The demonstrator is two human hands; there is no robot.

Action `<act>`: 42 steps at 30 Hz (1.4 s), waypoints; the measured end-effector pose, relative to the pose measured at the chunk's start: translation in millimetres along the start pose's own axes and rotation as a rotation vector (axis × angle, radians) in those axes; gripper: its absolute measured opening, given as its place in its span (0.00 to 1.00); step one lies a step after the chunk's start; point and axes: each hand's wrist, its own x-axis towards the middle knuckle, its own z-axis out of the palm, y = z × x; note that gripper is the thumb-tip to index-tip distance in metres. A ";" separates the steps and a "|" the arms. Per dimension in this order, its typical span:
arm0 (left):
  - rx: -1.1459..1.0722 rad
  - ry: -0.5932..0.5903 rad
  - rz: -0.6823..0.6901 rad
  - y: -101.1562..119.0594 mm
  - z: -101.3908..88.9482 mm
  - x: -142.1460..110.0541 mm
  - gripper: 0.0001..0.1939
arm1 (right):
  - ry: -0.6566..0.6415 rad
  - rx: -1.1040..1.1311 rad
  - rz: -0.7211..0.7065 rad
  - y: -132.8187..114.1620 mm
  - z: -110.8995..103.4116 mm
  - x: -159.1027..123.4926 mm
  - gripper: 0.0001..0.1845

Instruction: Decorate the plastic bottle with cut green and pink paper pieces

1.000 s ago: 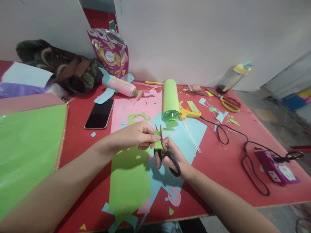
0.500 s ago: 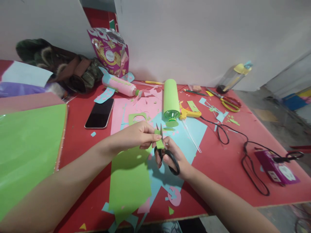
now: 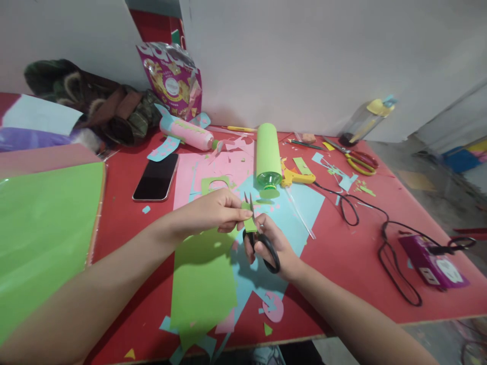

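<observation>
My left hand (image 3: 213, 210) pinches a small green paper piece (image 3: 249, 223) above the red table (image 3: 342, 253). My right hand (image 3: 272, 243) grips black-handled scissors (image 3: 262, 243), whose blades point away from me and straddle the green piece. Below both hands lie a green paper sheet (image 3: 203, 284) and light blue paper (image 3: 292, 208). A bottle wrapped in green paper (image 3: 267, 154) lies just beyond the hands.
A phone (image 3: 157, 177), a pink-wrapped bottle (image 3: 186, 134), pink paper scraps and a snack bag (image 3: 171, 78) lie at the back left. A yellow glue gun (image 3: 297, 177) with black cord, red-yellow scissors (image 3: 359, 158), a water bottle (image 3: 361, 121) and a purple box (image 3: 436, 263) are on the right. Large green sheets (image 3: 41, 233) lie left.
The scissor blades have closed slightly on the green piece, and the right hand has shifted a little. Everything else stays put.
</observation>
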 end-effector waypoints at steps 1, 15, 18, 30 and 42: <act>0.002 0.001 -0.001 0.2 0.1 -0.1 0.19 | 0.003 0.004 -0.001 0.6 0.0 -0.1 0.21; -0.049 -0.062 -0.001 -1.8 -6.0 -0.3 0.18 | 0.006 0.037 0.033 1.7 -0.4 -1.2 0.22; -0.058 -0.085 0.005 -1.5 -8.1 -1.2 0.18 | -0.004 0.038 0.039 0.9 0.1 -1.7 0.22; -0.167 -0.195 -0.001 -4.6 -15.0 -1.7 0.17 | -0.033 0.046 0.089 -0.6 -0.1 -2.6 0.22; -0.225 -0.306 -0.052 -10.1 -22.8 -3.1 0.17 | -0.080 0.033 0.142 -3.4 0.3 -2.2 0.24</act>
